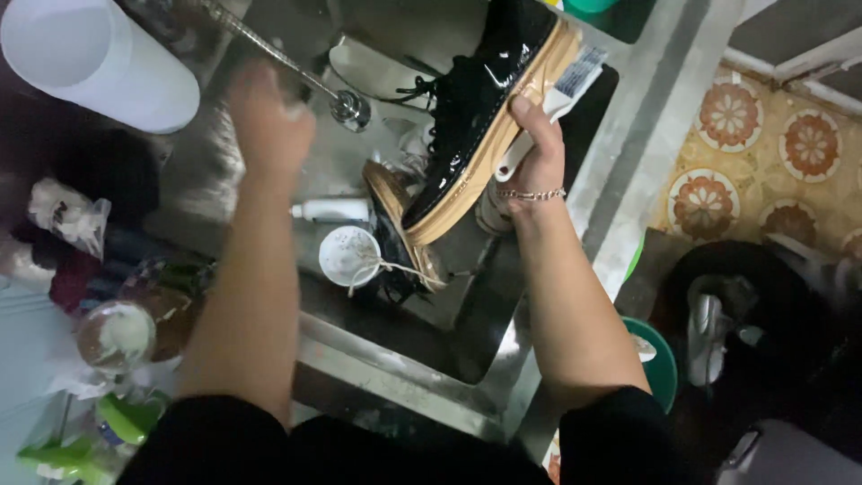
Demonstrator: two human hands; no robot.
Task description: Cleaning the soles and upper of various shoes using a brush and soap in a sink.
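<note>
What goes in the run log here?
right hand: holds shoe, brush | left hand: blurred, by tap | sink

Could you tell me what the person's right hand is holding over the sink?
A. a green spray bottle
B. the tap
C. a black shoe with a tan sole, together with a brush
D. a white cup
C: the right hand grips the glossy black shoe by its tan sole, with a white-handled brush pressed against it.

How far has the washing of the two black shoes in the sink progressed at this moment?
Done: the black shoe looks wet and glossy. In hand: the right hand holds this shoe together with a white brush over the steel sink; the left hand is blurred near the faucet, empty as far as I can tell. Left: the second shoe leans in the sink, laces loose; whether it is washed I cannot tell.
</note>
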